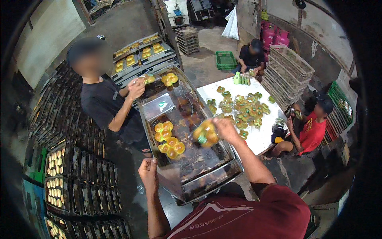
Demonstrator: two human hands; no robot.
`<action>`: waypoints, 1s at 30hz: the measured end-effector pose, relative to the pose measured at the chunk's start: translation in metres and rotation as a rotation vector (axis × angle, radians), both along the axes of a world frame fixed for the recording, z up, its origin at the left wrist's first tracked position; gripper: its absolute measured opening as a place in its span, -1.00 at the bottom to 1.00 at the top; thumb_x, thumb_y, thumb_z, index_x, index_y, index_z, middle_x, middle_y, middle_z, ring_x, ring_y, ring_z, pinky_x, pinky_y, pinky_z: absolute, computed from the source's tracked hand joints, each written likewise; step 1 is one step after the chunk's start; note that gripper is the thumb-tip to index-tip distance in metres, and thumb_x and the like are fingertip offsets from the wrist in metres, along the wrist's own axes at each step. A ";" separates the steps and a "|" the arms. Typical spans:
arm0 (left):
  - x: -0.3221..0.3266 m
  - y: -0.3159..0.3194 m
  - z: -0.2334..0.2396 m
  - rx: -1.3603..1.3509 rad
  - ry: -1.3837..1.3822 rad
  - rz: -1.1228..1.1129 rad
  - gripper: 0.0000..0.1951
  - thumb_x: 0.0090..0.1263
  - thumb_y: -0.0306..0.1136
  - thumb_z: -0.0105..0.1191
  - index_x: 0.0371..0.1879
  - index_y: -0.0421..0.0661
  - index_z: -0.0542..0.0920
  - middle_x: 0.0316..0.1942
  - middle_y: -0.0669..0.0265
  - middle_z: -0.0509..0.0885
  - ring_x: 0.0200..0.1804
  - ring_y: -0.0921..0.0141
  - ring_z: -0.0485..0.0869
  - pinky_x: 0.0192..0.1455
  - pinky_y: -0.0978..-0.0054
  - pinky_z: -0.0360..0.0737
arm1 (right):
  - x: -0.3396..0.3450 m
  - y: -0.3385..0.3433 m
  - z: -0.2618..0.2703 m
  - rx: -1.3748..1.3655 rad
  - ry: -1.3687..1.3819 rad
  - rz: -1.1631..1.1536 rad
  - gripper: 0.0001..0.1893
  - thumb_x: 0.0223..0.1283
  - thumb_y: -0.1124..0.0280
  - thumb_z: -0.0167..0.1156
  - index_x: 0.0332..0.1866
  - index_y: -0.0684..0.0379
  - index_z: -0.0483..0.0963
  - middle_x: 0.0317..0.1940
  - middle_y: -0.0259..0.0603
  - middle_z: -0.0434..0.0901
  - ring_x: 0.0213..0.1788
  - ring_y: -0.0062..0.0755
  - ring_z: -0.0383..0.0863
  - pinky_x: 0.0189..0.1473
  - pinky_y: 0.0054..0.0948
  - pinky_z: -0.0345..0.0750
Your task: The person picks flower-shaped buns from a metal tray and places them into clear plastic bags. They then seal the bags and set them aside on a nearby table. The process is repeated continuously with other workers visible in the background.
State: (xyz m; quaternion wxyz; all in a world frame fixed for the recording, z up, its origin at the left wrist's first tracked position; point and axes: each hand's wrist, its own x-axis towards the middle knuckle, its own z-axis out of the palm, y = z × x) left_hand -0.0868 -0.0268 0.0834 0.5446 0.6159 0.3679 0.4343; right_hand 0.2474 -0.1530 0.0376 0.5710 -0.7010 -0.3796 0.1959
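Note:
My right hand (226,129) grips one end of a clear plastic bag with a bun cluster (206,133) inside, blurred, above the right side of a dark metal baking tray (191,174). My left hand (149,171) is raised by the tray's lower left edge with its fingers pinched together; a faint clear film seems to hang beside it, and whether it holds that is unclear. Two unbagged bun clusters, an upper one (163,131) and a lower one (172,148), lie on the tray. A stack of clear plastic bags (158,106) lies farther up, and another bun cluster (169,79) sits at the far end.
A co-worker (101,98) across the tray handles a bagged bun. Many bagged buns (249,109) cover part of a white table (270,134), where two other people sit. Stacked plastic crates (286,74) stand beyond it. Racks of trays (86,179) fill the left side; filled trays (138,55) stand behind.

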 end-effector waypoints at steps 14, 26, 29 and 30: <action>0.058 -0.044 0.019 0.074 -0.150 -0.021 -0.74 0.43 -0.33 0.26 -0.48 -0.18 0.57 -0.54 0.50 0.52 -0.43 0.62 0.43 -0.33 0.61 0.39 | -0.133 -0.002 0.062 -0.197 -0.146 0.543 -0.69 0.26 0.21 0.33 -0.15 0.28 0.58 -0.27 -0.06 0.68 -0.21 -0.23 0.69 -0.15 -0.27 0.55; 0.019 -0.042 0.008 -0.088 -0.047 -0.185 -0.80 0.30 -0.38 0.38 -0.21 -0.23 0.70 -0.30 0.41 0.67 -0.30 0.58 0.55 -0.26 0.63 0.45 | -0.133 0.006 0.066 0.206 -0.142 0.612 -0.81 0.33 0.37 0.28 -0.34 0.28 0.63 -0.19 -0.17 0.71 -0.08 -0.46 0.62 0.02 -0.42 0.51; 0.011 -0.037 0.006 -0.249 -0.117 -0.218 -0.82 0.20 -0.43 0.41 -0.41 -0.14 0.61 -0.30 0.39 0.63 -0.28 0.56 0.52 -0.20 0.61 0.44 | -0.139 0.014 0.050 0.434 0.172 0.737 -0.83 0.32 0.43 0.27 -0.41 0.21 0.54 -0.28 -0.21 0.61 -0.08 -0.42 0.52 0.02 -0.40 0.42; 0.007 -0.036 0.005 -0.259 -0.185 -0.227 -0.81 0.18 -0.44 0.40 -0.45 -0.12 0.58 -0.30 0.38 0.61 -0.26 0.54 0.52 -0.17 0.59 0.43 | -0.143 0.017 0.041 0.404 0.439 0.826 -0.83 0.32 0.44 0.27 -0.41 0.20 0.52 -0.34 -0.25 0.57 -0.14 -0.44 0.49 -0.03 -0.40 0.41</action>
